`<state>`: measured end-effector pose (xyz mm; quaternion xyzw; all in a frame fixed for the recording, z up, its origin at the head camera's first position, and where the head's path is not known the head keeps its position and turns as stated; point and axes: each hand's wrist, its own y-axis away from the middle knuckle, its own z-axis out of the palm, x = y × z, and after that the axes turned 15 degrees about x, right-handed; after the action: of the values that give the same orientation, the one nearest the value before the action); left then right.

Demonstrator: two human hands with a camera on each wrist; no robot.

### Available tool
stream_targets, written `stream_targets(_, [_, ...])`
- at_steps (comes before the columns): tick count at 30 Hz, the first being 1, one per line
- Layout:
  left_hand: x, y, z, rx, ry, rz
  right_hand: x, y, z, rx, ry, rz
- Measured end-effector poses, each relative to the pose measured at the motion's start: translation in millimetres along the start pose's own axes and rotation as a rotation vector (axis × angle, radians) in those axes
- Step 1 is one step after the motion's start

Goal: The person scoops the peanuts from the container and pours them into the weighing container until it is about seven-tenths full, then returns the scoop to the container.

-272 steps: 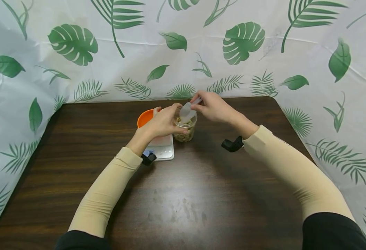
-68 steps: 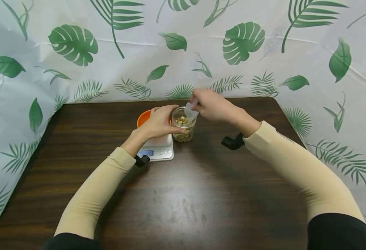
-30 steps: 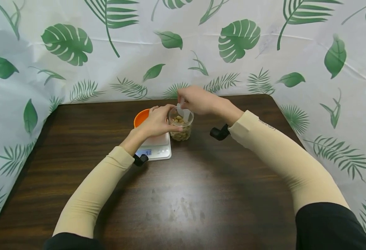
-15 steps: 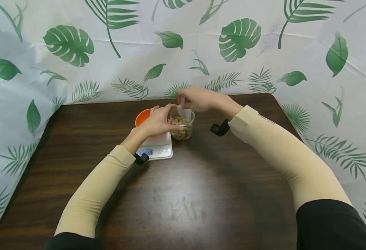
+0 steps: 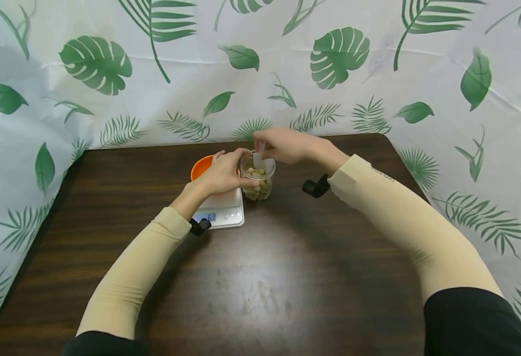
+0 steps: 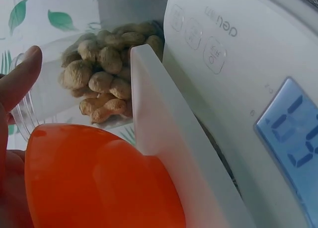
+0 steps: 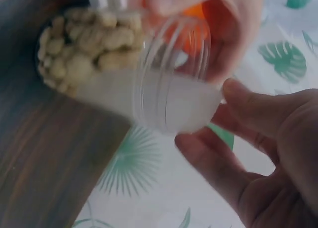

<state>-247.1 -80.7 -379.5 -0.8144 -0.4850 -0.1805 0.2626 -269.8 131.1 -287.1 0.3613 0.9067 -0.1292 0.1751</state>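
Clear cylindrical plastic jar: left hand grips it; right hand pinches a translucent white plastic spoon partly inside.

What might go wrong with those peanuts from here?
Peanuts could spill when the right hand lifts the scoop from the jar. The jar might tip if the left hand loosens its grip. That hand also lies close to the orange bowl on the scale, so a bump could upset the reading.
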Motion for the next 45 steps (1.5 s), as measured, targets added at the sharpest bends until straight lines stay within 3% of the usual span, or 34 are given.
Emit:
stream_targets(4, [0.7,-0.4,-0.6,0.008,-0.002,0.003,3.1,6.1,-1.9,0.085,-0.073,-0.027])
stream_targets(9, [-0.1,-0.3,-1.1,-0.003,0.004,0.004,1.7,9.9,6.1,0.13,-0.07,-0.095])
stream_targets(19, [-2.1,-0.6,-1.5,0.001,0.0,0.0,16.5,15.8,13.7,0.234,-0.142,-0.018])
stream_targets(26, [-2.4,-1.7,-1.9,-0.002,0.011,-0.001,26.5,22.4,18.5,0.292,-0.198,0.085])
stream_targets(33, [-2.1,-0.4,-3.9,-0.007,0.013,-0.01,15.7,18.9,30.9,0.27,-0.112,-0.067])
stream_targets(45, [-0.3,-0.8,-1.9,0.001,0.014,-0.004,29.7,27.4,40.0,0.395,-0.265,0.17])
